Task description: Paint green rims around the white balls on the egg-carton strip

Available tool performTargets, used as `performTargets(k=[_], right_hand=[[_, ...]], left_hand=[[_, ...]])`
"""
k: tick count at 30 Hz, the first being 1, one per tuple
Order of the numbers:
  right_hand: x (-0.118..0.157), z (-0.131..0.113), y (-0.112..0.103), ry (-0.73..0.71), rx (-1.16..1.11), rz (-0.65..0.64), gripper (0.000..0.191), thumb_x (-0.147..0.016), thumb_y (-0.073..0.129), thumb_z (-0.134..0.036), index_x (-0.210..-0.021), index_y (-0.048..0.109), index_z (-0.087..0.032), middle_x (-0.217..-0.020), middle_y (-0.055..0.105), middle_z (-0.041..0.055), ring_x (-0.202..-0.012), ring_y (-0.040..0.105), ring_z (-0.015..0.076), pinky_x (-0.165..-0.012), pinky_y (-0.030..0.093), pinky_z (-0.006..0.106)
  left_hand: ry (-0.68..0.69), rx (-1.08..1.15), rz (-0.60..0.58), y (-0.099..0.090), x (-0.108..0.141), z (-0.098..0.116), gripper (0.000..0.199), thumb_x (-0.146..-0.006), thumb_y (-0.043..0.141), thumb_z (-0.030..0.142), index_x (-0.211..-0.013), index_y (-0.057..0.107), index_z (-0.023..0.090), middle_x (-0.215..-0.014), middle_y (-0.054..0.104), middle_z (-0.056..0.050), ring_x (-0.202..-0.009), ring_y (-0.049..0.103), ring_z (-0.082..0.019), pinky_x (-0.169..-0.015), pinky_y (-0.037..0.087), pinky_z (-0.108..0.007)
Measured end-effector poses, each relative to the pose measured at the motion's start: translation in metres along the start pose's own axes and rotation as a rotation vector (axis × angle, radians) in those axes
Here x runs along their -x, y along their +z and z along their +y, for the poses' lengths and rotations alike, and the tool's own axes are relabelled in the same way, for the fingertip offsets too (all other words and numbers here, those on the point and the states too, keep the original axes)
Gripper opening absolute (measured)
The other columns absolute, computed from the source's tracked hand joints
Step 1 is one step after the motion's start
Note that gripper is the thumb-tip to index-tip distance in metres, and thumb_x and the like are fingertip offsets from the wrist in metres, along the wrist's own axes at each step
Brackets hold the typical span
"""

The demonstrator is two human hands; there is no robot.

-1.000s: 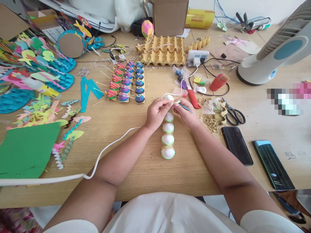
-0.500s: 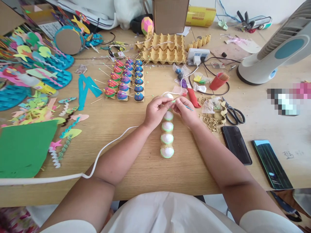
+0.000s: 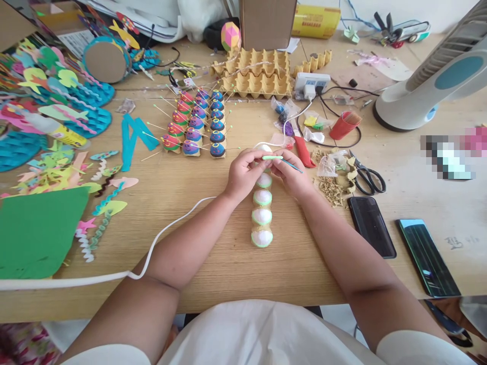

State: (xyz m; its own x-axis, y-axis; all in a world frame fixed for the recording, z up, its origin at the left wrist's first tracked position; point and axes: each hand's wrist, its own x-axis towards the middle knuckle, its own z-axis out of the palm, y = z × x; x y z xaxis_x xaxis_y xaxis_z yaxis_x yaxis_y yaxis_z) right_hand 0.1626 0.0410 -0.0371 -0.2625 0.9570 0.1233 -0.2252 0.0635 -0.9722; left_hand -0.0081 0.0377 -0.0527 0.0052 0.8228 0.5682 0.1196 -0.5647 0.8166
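Observation:
Fingers of my left hand (image 3: 244,173) and my right hand (image 3: 292,176) meet over the far part of a row of white domes, both closed around a short light-green strip (image 3: 273,157), which looks like soft clay. A thin blue stick-like tool (image 3: 293,166) pokes out of my right hand. Below them runs the egg-carton strip (image 3: 262,206) with white domes (image 3: 262,217), light green edging along their lower rims. My hands partly hide the far domes. Left of the hands stand finished-looking rows of painted carton cups (image 3: 196,123) in red, purple and blue, stuck with pins.
Black scissors (image 3: 368,175), shavings (image 3: 332,190) and two phones (image 3: 372,226) lie to the right. A white fan (image 3: 429,76) stands behind them. Egg trays (image 3: 254,86) and a power strip (image 3: 312,81) are at the back. A white cable (image 3: 163,230) crosses the left side near green paper (image 3: 41,233).
The light-green strip now shows longer and lies level between my fingertips. My right hand's fingers have shifted slightly; the row of domes stays in place.

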Motion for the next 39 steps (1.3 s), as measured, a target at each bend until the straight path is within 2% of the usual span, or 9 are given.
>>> performTargets(k=[3,8,15,19,21,25,31,39], right_hand=[[0.000,-0.002,-0.001,-0.019,0.022,0.013,0.054,-0.077,0.088,-0.072,-0.090,0.066,-0.025,-0.077,0.062,-0.0038,-0.069,0.050,0.0122,-0.065,0.042,0.027],[0.001,-0.007,-0.003,-0.093,0.114,0.006,0.052,-0.082,0.084,-0.072,-0.086,0.066,-0.024,-0.076,0.062,-0.0030,-0.072,0.052,0.0132,-0.074,0.048,0.030],[0.001,-0.008,-0.002,-0.129,0.136,-0.024,0.050,-0.086,0.082,-0.071,-0.084,0.066,-0.023,-0.072,0.058,-0.0049,-0.068,0.049,0.0114,-0.073,0.047,0.029],[-0.001,-0.004,-0.002,-0.136,0.182,0.027,0.055,-0.085,0.080,-0.076,-0.078,0.065,-0.023,-0.072,0.060,-0.0039,-0.070,0.050,0.0126,-0.073,0.046,0.030],[-0.002,-0.003,-0.002,-0.136,0.194,0.046,0.057,-0.084,0.079,-0.078,-0.078,0.065,-0.023,-0.072,0.062,-0.0036,-0.071,0.051,0.0129,-0.073,0.045,0.031],[-0.002,-0.003,-0.002,-0.146,0.230,0.063,0.060,-0.085,0.076,-0.081,-0.076,0.067,-0.022,-0.071,0.063,-0.0027,-0.070,0.052,0.0125,-0.073,0.045,0.031],[-0.003,-0.001,0.001,-0.101,0.256,0.062,0.068,-0.089,0.063,-0.088,-0.071,0.068,-0.023,-0.068,0.064,0.0001,-0.067,0.053,0.0144,-0.068,0.046,0.033],[-0.002,0.001,-0.002,-0.025,0.096,0.037,0.055,-0.079,0.084,-0.077,-0.087,0.069,-0.025,-0.077,0.066,-0.0032,-0.068,0.051,0.0118,-0.064,0.042,0.028]], left_hand=[[0.008,0.004,0.002,0.001,0.000,0.001,0.032,-0.097,0.080,0.055,-0.104,0.086,0.024,-0.097,0.080,-0.004,-0.085,0.070,-0.015,-0.073,0.054,-0.027],[0.023,-0.041,0.001,0.002,0.000,0.001,0.039,-0.097,0.079,0.061,-0.104,0.084,0.023,-0.098,0.081,-0.005,-0.087,0.072,-0.016,-0.078,0.058,-0.029],[0.027,-0.038,-0.003,0.001,0.001,-0.002,0.035,-0.100,0.076,0.056,-0.107,0.083,0.022,-0.100,0.081,-0.006,-0.085,0.072,-0.015,-0.073,0.055,-0.028],[0.013,-0.023,-0.030,0.002,0.002,-0.005,0.036,-0.099,0.078,0.054,-0.118,0.082,0.023,-0.115,0.083,-0.008,-0.099,0.076,-0.018,-0.082,0.059,-0.029],[-0.002,-0.011,-0.040,0.002,0.002,-0.005,0.037,-0.096,0.082,0.051,-0.121,0.082,0.024,-0.119,0.083,-0.008,-0.099,0.076,-0.017,-0.081,0.059,-0.029],[-0.039,-0.022,-0.058,0.001,0.001,-0.002,0.036,-0.097,0.080,0.055,-0.114,0.085,0.023,-0.111,0.084,-0.007,-0.093,0.075,-0.017,-0.077,0.058,-0.028],[-0.104,-0.027,-0.007,-0.001,0.001,0.001,0.051,-0.097,0.072,0.070,-0.103,0.085,0.021,-0.104,0.085,-0.008,-0.087,0.074,-0.017,-0.078,0.058,-0.030],[-0.073,-0.058,-0.033,0.000,0.000,0.001,0.045,-0.097,0.075,0.066,-0.110,0.086,0.024,-0.099,0.081,-0.006,-0.081,0.068,-0.016,-0.072,0.054,-0.030]])
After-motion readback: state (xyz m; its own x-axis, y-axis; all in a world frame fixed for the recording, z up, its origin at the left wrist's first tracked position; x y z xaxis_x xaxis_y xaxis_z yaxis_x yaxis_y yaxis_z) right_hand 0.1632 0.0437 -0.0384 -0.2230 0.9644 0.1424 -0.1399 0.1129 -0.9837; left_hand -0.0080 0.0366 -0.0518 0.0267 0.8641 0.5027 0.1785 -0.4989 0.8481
